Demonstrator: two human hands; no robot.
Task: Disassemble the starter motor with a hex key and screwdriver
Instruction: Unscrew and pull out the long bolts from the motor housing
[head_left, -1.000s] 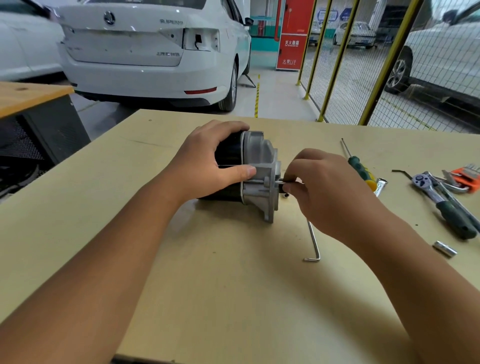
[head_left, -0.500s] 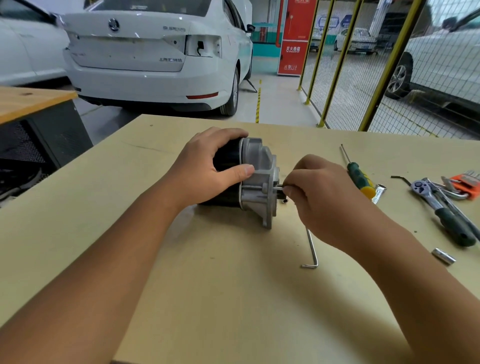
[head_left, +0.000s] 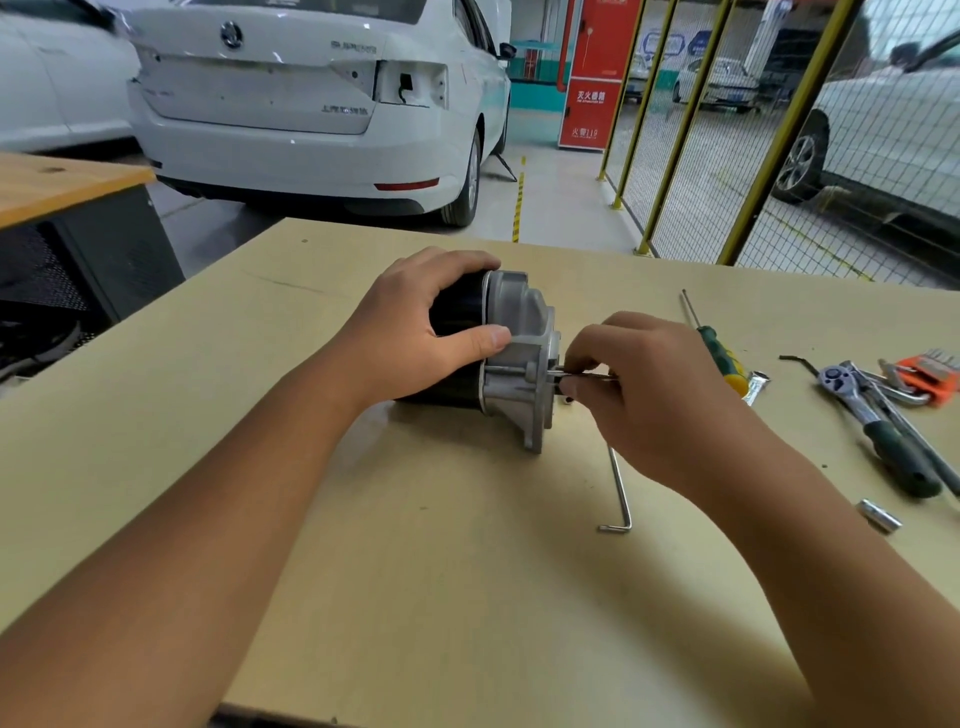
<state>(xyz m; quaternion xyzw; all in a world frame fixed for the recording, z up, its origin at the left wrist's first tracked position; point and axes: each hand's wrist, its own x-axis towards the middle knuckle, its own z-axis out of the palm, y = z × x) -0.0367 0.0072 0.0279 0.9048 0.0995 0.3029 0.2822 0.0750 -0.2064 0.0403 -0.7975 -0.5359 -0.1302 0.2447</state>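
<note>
Left hand (head_left: 415, 332) is curling over the starter motor (head_left: 498, 358), which is lying mid-table (head_left: 415, 597). Right hand (head_left: 649, 395) is pinching a thin bolt (head_left: 563, 372) at the housing face. Risk: the bolt could be slipping free and rolling, since the motor is resting unclamped. Hex key (head_left: 621, 493) is lying just beside the wrist; screwdriver (head_left: 719, 353) and ratchet (head_left: 878, 431) are crowding the right, while the near edge is offering room.

I see a matt, smooth wooden table (head_left: 467, 571). The motor (head_left: 498, 353) has a glossy black body and dull cast-metal housing. At its 5 o'clock lies a shiny steel hex key (head_left: 621, 493); at 3 o'clock, a green plastic-handled screwdriver (head_left: 719, 353).
</note>
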